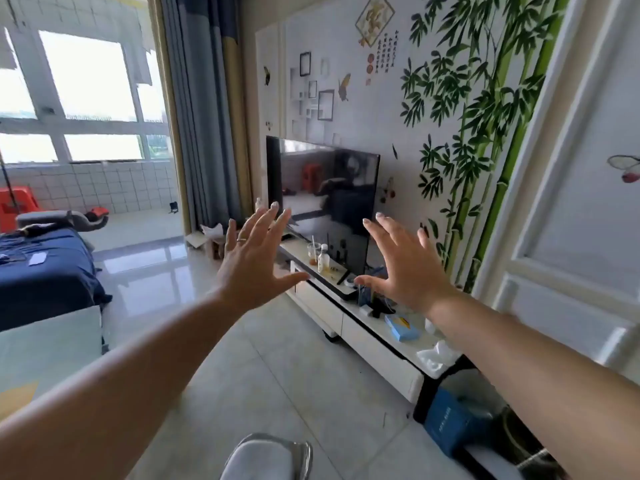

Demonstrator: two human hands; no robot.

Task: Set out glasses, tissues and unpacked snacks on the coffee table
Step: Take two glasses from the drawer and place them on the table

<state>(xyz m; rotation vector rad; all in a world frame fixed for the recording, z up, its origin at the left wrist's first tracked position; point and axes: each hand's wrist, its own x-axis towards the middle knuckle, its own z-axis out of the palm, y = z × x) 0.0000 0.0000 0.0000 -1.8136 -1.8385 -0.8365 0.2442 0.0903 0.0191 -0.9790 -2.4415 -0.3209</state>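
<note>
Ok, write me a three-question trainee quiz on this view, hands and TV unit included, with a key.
1. True or false: the left hand grips a glass.
2. Multiple choice: on the TV unit, the light blue box lies A) left of the television, B) between the right hand and the white tissue, C) on the floor.
3. Fill in: the left hand wears a ____ on one finger.

Key: 1 false, both hands are spread open in the air and hold nothing. 2 B. 3 ring.
</note>
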